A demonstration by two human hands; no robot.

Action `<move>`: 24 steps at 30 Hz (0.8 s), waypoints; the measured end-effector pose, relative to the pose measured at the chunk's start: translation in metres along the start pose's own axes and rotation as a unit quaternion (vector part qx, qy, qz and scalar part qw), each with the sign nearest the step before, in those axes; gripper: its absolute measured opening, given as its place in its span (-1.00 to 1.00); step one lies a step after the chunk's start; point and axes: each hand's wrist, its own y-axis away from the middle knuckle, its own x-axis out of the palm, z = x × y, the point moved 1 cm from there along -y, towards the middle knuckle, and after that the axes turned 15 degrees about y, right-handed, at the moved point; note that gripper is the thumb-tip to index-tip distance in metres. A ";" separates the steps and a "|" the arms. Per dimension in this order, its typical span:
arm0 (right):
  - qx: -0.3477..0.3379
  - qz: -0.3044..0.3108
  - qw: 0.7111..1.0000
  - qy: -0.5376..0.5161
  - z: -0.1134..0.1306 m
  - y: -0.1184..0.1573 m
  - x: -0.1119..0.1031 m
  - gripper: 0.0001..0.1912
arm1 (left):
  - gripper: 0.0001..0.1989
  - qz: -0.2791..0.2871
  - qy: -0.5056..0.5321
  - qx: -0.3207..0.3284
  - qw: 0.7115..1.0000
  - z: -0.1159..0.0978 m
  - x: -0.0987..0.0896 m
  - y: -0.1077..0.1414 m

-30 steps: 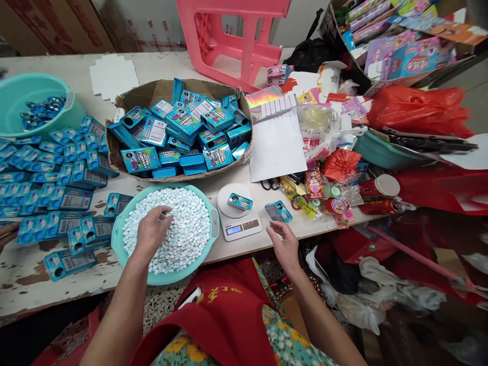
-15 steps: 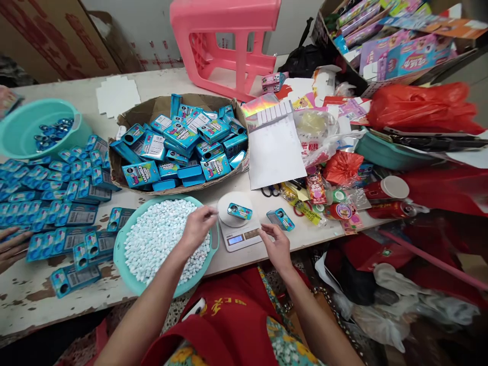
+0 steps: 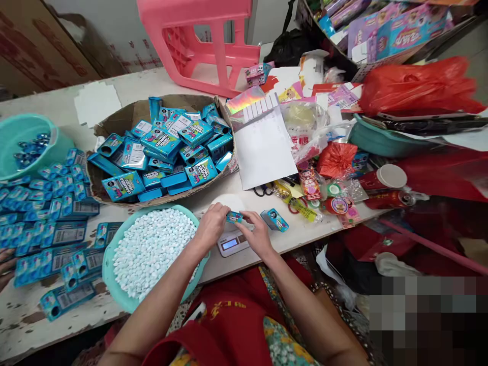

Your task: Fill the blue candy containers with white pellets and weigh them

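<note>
On the small white scale (image 3: 233,245), a blue tin (image 3: 234,217) stands between my two hands. My left hand (image 3: 214,223) is closed at the tin's left end, its fingers pinched together; what they hold is too small to make out. Thumb and fingers of my right hand (image 3: 257,231) grip the tin's right end. A second blue tin (image 3: 275,220) lies on the table right of the scale. Beside my left forearm is a teal basin (image 3: 108,264) full of pale candies (image 3: 152,249). Behind it, a cardboard box (image 3: 97,195) holds many blue tins.
Rows of blue tins (image 3: 49,234) cover the left side, with another person's hand (image 3: 5,267) at the edge. A teal basin (image 3: 63,147) holds shiny pieces. A pink stool (image 3: 198,10), paper (image 3: 263,147), scissors and red bags (image 3: 419,89) lie behind and right.
My left hand has moved from the basin's edge to the tin on the scale. My right hand has closed on that tin's right end. The view has shifted slightly.
</note>
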 end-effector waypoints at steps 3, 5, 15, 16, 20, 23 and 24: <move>-0.005 0.002 1.000 0.000 -0.002 -0.002 0.000 -0.69 | -0.79 -0.002 0.028 -0.004 1.000 -0.002 -0.005 0.001; -0.009 0.002 1.000 0.003 -0.002 -0.002 -0.001 -0.69 | -0.82 -0.014 0.047 -0.009 0.999 0.000 -0.011 0.003; 0.027 -0.210 0.937 0.276 -0.037 0.027 -0.043 -0.31 | -0.70 0.057 -0.008 -0.012 0.998 0.007 0.006 0.000; 0.060 -0.207 0.933 0.289 -0.048 0.029 -0.046 -0.24 | -0.72 0.031 0.010 -0.029 0.999 0.007 0.004 0.005; 0.197 -0.115 0.951 0.209 -0.086 0.029 -0.048 -0.30 | -0.65 -0.205 0.096 -0.073 0.971 0.011 -0.049 0.058; 0.240 -0.162 0.939 0.184 -0.084 0.025 -0.045 -0.29 | -0.57 -0.360 0.082 -0.170 0.914 0.028 -0.114 0.140; 0.239 -0.173 0.938 0.182 -0.076 0.023 -0.044 -0.28 | -0.54 -0.381 0.061 -0.233 0.893 0.037 -0.134 0.173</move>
